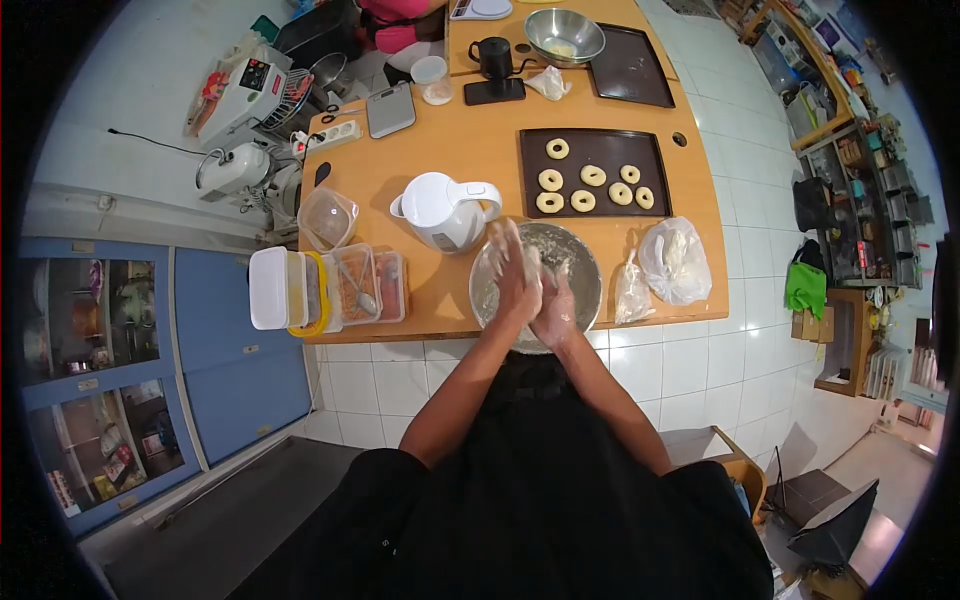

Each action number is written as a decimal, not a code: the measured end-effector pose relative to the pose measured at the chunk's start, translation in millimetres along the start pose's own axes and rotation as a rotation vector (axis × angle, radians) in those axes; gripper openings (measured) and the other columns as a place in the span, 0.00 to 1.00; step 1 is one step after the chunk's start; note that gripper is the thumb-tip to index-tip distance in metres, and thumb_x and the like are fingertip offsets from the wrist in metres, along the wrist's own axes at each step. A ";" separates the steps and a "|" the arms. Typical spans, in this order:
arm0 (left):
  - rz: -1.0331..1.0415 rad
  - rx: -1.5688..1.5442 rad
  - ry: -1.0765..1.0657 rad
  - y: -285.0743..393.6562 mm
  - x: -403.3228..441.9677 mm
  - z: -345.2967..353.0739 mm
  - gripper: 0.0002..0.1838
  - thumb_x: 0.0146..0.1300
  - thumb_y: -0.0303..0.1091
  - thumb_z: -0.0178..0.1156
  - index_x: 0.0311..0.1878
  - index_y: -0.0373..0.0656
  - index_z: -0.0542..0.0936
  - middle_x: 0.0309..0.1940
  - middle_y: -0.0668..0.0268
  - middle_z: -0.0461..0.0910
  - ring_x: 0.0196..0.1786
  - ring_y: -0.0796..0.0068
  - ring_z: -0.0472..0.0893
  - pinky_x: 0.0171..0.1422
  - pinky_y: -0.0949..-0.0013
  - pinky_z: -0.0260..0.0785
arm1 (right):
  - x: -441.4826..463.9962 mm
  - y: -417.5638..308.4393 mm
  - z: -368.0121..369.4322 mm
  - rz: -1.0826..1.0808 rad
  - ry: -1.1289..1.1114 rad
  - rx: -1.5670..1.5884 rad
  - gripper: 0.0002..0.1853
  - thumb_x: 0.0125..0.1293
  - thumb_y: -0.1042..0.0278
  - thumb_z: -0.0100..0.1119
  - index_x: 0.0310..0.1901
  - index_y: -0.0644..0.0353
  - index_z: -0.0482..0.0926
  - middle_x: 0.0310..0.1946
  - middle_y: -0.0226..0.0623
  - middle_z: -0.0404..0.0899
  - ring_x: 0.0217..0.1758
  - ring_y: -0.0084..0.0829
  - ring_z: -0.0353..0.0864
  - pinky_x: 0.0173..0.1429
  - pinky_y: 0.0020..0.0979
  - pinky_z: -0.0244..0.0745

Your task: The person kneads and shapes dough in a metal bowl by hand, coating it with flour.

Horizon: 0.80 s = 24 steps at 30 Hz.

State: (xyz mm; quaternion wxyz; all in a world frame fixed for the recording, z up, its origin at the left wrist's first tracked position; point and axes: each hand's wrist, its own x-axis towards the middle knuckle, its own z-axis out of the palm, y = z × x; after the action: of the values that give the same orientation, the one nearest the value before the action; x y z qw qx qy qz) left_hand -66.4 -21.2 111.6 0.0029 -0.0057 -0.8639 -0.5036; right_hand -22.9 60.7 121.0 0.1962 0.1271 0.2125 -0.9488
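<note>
My left hand [513, 282] is over a metal mixing bowl [592, 290] at the table's front edge, its flour-dusted fingers stretched out. Close against it is my right hand [556, 308], also whitened with flour, fingers extended and partly hidden. Neither hand shows anything held. Pale flour or dough bits cling to the bowl's inside. Left of the bowl stands a white electric kettle [440, 212]. To the right lie a small plastic bag of white powder [632, 292] and a larger bag with pale contents [675, 262]. Behind the bowl, a dark baking tray [535, 180] carries several ring-shaped dough pieces [592, 176].
Lidded plastic containers [275, 288] and a tub with a spoon [355, 285] stand at front left. Farther back are a scale [390, 112], a phone [494, 91], a black gooseneck kettle [494, 58], another metal bowl [565, 38] and a second tray [635, 70]. Another person [398, 22] is at the far end.
</note>
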 end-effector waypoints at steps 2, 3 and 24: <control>-0.007 0.030 -0.255 9.9 -28.9 8.4 0.37 0.75 0.53 0.32 0.77 0.42 0.37 0.78 0.48 0.32 0.80 0.50 0.32 0.77 0.45 0.17 | 4.8 -1.4 -11.9 -0.084 0.006 -0.069 0.41 0.71 0.30 0.28 0.75 0.54 0.52 0.74 0.35 0.54 0.75 0.39 0.55 0.78 0.40 0.47; -0.025 0.027 -0.213 16.3 -24.8 2.4 0.37 0.75 0.53 0.32 0.77 0.42 0.37 0.78 0.48 0.32 0.80 0.50 0.31 0.77 0.45 0.16 | 1.8 -6.7 9.9 -0.038 0.128 0.038 0.41 0.71 0.30 0.28 0.75 0.53 0.51 0.75 0.35 0.53 0.75 0.39 0.55 0.78 0.41 0.46; -0.144 -0.076 -0.170 12.3 -21.5 8.1 0.38 0.75 0.59 0.27 0.78 0.48 0.33 0.79 0.55 0.30 0.80 0.56 0.30 0.79 0.54 0.19 | 0.5 3.0 -0.6 -0.097 0.065 -0.148 0.41 0.72 0.31 0.20 0.77 0.50 0.37 0.78 0.34 0.39 0.80 0.38 0.43 0.79 0.40 0.41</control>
State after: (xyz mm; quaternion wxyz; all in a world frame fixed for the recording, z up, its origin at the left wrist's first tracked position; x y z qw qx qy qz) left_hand -44.7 -8.3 118.0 -0.1067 0.0138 -0.8396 -0.5324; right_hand -22.0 58.3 119.2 0.1517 0.1327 0.2940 -0.9343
